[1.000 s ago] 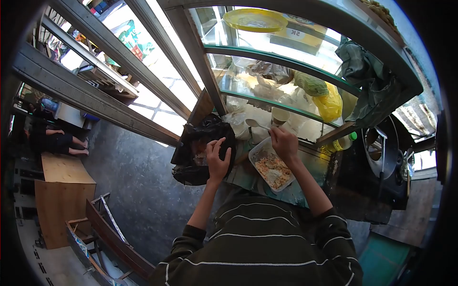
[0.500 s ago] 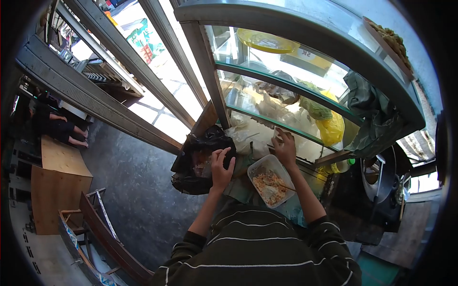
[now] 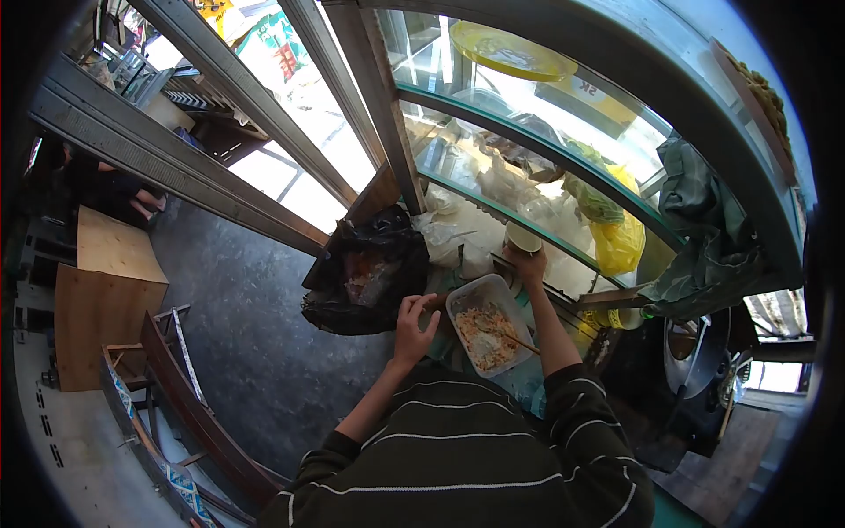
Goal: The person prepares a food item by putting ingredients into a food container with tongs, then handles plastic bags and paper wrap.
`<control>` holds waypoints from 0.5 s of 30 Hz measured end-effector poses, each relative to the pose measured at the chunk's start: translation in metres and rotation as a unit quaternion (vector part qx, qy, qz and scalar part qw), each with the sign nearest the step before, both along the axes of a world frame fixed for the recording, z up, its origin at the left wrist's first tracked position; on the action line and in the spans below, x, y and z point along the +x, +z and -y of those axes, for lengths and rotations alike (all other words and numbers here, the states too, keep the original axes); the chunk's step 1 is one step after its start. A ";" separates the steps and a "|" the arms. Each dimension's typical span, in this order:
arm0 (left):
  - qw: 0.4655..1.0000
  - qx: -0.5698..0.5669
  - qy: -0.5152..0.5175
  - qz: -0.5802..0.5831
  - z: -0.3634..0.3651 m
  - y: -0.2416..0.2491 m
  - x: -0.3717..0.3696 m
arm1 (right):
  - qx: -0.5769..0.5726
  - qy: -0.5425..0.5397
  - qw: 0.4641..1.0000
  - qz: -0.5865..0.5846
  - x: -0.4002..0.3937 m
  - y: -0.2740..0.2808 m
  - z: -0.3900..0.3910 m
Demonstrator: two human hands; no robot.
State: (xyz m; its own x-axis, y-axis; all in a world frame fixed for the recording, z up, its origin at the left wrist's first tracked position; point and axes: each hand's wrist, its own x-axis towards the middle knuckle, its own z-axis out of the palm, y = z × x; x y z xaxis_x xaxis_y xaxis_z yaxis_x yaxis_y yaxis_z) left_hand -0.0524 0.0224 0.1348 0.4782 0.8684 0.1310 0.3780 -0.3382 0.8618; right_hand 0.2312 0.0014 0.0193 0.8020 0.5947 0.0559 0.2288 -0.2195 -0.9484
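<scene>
My right hand (image 3: 528, 260) is wrapped round a small pale cup (image 3: 523, 238) at the lower shelf edge of the glass cabinet. Below it sits a clear plastic tub (image 3: 453, 308) with a shredded orange and white food mix (image 3: 486, 338) and a thin brown stick (image 3: 521, 341) in it. Left of the tub is my left hand (image 3: 415, 327), empty, its fingers apart. A box lined with a black plastic bag (image 3: 396, 249) lies above and left of that hand.
The glass cabinet (image 3: 528, 132) holds a yellow bag (image 3: 618, 245) and a yellow tray (image 3: 510, 55). On the right is a metal pan (image 3: 700, 356). A wooden box (image 3: 106, 304) and a seated person (image 3: 110, 189) are at the left.
My right hand has closed round a cup. My left hand has moved down a little and stays open. The view has shifted slightly.
</scene>
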 end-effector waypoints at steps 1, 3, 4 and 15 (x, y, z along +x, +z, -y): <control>1.000 0.018 0.013 0.005 0.000 -0.003 -0.001 | 0.038 -0.010 0.999 -0.001 0.001 -0.006 0.001; 1.000 0.015 0.020 0.001 0.003 -0.005 -0.003 | 0.026 -0.007 1.000 -0.007 0.000 -0.008 0.004; 1.000 0.011 0.022 0.005 0.005 -0.005 -0.003 | 0.060 0.010 0.997 -0.042 -0.001 -0.004 0.007; 1.000 -0.006 -0.001 0.008 0.014 -0.015 0.000 | 0.004 0.147 0.988 0.053 -0.016 0.103 0.080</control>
